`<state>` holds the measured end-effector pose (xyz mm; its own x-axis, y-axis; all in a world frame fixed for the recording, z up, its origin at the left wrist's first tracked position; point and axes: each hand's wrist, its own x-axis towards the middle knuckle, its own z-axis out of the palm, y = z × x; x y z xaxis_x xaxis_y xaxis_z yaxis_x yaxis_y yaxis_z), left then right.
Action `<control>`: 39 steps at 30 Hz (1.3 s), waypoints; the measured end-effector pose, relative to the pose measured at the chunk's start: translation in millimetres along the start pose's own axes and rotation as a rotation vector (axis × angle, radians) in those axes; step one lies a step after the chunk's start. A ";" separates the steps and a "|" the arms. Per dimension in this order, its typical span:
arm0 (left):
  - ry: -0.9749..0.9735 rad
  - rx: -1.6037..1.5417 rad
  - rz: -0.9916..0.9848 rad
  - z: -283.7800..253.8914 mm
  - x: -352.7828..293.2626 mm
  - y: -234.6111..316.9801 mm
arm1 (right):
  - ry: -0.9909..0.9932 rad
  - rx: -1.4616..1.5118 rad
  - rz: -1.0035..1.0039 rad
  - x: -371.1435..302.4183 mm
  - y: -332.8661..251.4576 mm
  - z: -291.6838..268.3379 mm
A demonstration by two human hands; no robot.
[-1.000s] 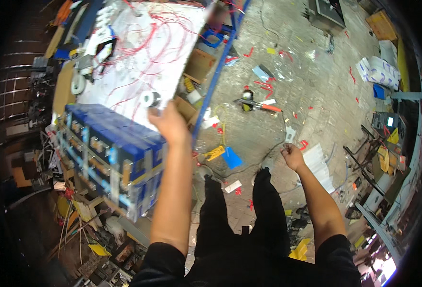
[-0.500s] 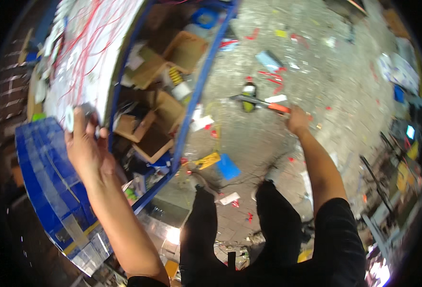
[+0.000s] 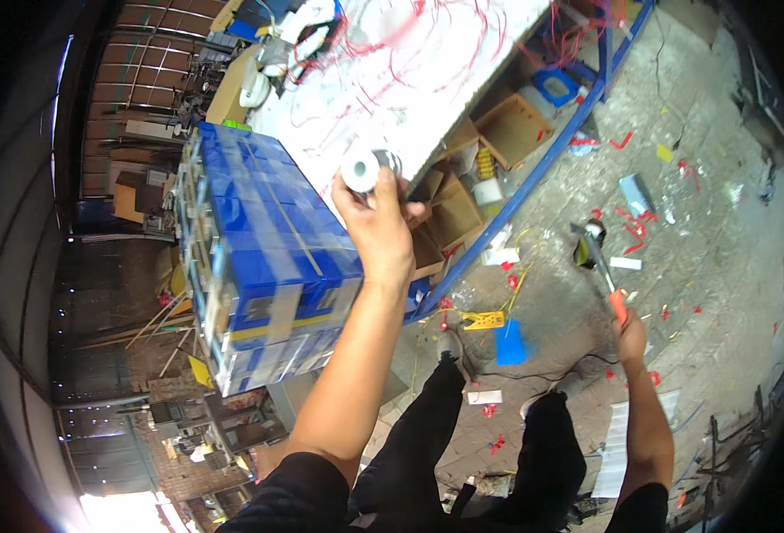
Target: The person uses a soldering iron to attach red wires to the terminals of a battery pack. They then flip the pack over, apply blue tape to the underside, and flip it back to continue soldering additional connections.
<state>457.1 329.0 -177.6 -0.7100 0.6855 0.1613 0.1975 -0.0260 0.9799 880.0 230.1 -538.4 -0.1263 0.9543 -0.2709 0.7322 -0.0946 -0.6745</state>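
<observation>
My left hand is closed around a small spool with a white, hollow-centred end and something dark grey on it. It is raised over the corner between the white tabletop and a large blue-wrapped block banded with clear tape. Out to the right, my right hand grips the orange handle of what looks like a soldering iron, its metal shaft pointing up and away. The shaft's far end overlaps a dark green, bottle-like thing on the floor; whether they touch, I cannot tell.
Thin red wires tangle across the tabletop. Open cardboard boxes fill the shelf under it, behind a blue metal rail. On the floor near my feet lie a blue sheet, a yellow tool, a black cord and red scraps.
The view has swung left, so the table and blue block sit further right in it. Both hands keep their holds, and the tool's shaft now points away instead of leftward.
</observation>
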 end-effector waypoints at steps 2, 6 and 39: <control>-0.037 -0.042 -0.039 -9.7 -6.1 5.3 | 0.013 0.123 0.002 -36.3 -37.7 -43.8; 0.011 -0.105 -0.218 3.8 -32.6 45.5 | 0.087 0.203 -0.060 -114.3 -108.9 -131.4; -0.083 0.386 0.190 -56.6 -62.7 176.7 | 0.254 0.796 0.363 -333.8 -396.2 -241.3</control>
<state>498.2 240.2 -8.0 -0.5830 0.7514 0.3092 0.5685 0.1054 0.8159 793.6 17.5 -15.0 0.2423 0.8523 -0.4635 0.0080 -0.4795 -0.8775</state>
